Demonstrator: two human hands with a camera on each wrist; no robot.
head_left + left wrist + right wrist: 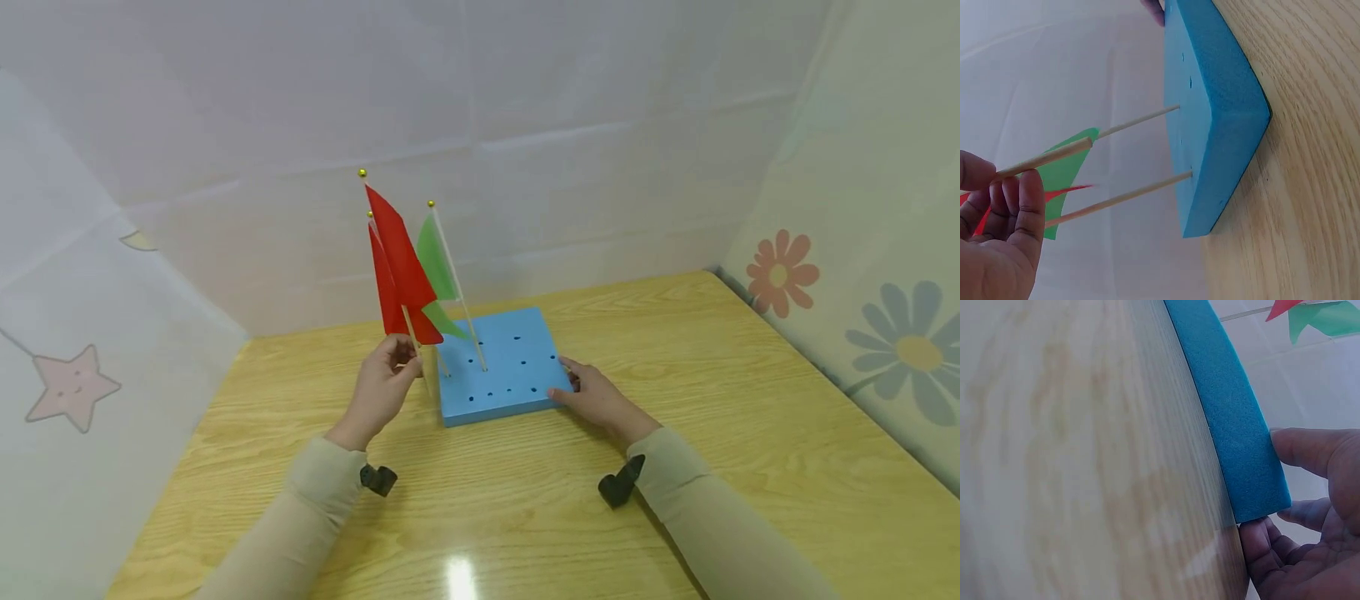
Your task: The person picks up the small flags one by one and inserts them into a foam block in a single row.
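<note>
My left hand [378, 387] pinches the wooden stick of a red flag [401, 250] between thumb and fingers. In the left wrist view, the lower end of that stick [1054, 157] is free, apart from the blue foam block [1235, 150]. Two more flags stand tilted in holes of the block [502, 408]: a green flag [437, 262] and a second red flag [381, 287], partly hidden behind the held one. My right hand [600, 400] grips the block's near right corner, thumb at the top edge and fingers against the side, as the right wrist view shows.
The block lies flat on a light wooden table [540, 492], with several small holes in its top. A pale cloth backdrop [562, 192] rises behind the table. Cloths printed with flowers [777, 275] and a star [72, 387] hang at the sides.
</note>
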